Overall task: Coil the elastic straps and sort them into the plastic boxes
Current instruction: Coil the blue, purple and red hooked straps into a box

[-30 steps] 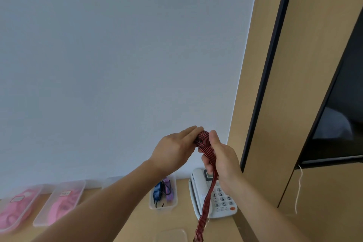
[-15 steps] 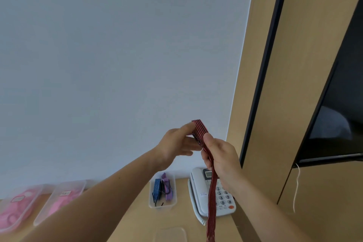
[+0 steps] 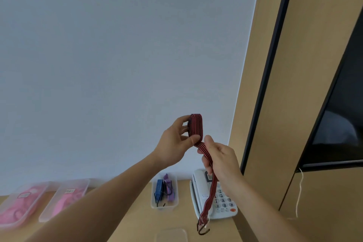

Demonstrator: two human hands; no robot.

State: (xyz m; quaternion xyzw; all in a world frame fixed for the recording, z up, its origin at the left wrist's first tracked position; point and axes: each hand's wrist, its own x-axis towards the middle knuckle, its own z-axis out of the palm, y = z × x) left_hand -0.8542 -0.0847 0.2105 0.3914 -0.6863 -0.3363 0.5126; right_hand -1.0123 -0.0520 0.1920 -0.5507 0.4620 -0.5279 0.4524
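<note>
- While the red-and-black striped elastic strap (image 3: 196,125) is held half wound above the wooden desk (image 3: 137,226), the left hand (image 3: 176,143) pinches its coiled end, thumb and fingers curled round the roll.
- Just beside and below, the right hand (image 3: 220,157) grips the loose tail, which drops in front of a white push-button telephone (image 3: 198,192) to a dark metal hook (image 3: 203,231).
- Should the left pinch slacken, the springy roll would likely unwind.
- A swinging hook could snag the phone or the small clear plastic box (image 3: 164,208) of blue and purple straps.
- Keypad figures 2, 5, 7, 8, 9, 0 and # are legible.
- White labels (image 3: 69,190) on the clear boxes of pink straps are too blurred to read, and no brand shows.
</note>
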